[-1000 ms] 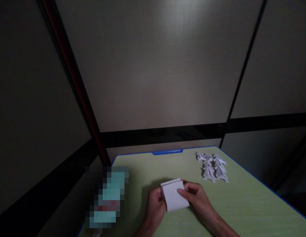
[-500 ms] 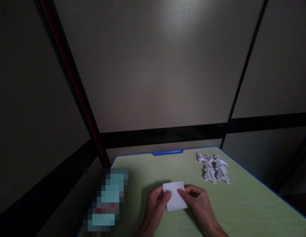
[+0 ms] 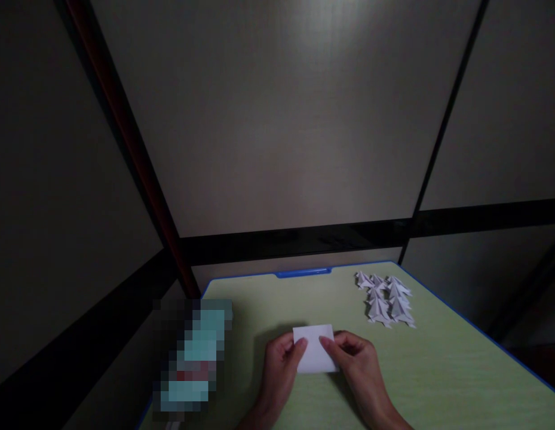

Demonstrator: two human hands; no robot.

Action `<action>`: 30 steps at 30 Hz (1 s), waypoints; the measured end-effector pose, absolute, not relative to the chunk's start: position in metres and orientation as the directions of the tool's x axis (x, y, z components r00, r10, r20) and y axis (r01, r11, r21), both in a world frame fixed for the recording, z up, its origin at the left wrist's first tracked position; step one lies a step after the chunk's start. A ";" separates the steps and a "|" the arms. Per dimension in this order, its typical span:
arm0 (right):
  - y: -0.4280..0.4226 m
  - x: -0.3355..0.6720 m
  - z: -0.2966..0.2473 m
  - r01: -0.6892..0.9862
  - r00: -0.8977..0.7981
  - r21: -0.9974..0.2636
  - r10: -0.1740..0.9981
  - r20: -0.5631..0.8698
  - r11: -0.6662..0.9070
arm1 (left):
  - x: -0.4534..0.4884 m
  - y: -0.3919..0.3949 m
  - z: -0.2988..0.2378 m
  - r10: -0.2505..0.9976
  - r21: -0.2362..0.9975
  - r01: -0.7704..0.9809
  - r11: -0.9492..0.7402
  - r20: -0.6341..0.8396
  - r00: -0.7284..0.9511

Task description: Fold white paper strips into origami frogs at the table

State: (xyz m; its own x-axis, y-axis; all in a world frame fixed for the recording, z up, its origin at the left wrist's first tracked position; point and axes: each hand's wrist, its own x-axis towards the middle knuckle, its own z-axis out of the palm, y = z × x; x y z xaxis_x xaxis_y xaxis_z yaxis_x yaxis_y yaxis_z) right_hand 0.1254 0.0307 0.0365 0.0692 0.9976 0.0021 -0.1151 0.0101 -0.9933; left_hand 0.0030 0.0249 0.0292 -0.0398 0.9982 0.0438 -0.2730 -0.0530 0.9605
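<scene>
Between my two hands is a small, nearly square piece of white paper (image 3: 315,352), held a little above the green tabletop. My left hand (image 3: 281,361) pinches its left edge, thumb on the front and fingers curled behind. On the other side my right hand (image 3: 355,361) grips the right edge the same way, its thumb pressed near the upper right. The fingertips behind the paper are hidden. Several folded white paper figures (image 3: 385,298) stand in two rows beyond my right hand, at the table's far right.
The light green table (image 3: 456,370) has a blue rim and a blue handle piece (image 3: 304,273) at its far edge. A pixelated turquoise object (image 3: 199,352) lies at the left. Behind the table rise panelled walls (image 3: 295,131) with a dark band.
The paper has turned slightly and its lower edge now sits level and higher in view. Both hands keep their hold on it. The whole view has shifted a little.
</scene>
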 end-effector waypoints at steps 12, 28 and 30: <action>0.030 0.124 0.035 -0.157 0.066 -0.987 0.998 0.009 0.019 | 0.003 0.025 0.028 0.997 0.967 -0.249 -0.052 0.035 -0.071; 0.031 0.123 0.033 -0.143 0.087 -0.989 0.996 0.015 0.027 | 0.002 0.027 0.024 0.994 0.981 -0.187 -0.055 0.036 -0.103; 0.031 0.123 0.034 -0.141 0.085 -0.990 0.996 0.014 0.026 | 0.002 0.026 0.023 0.994 0.983 -0.179 -0.046 0.027 -0.107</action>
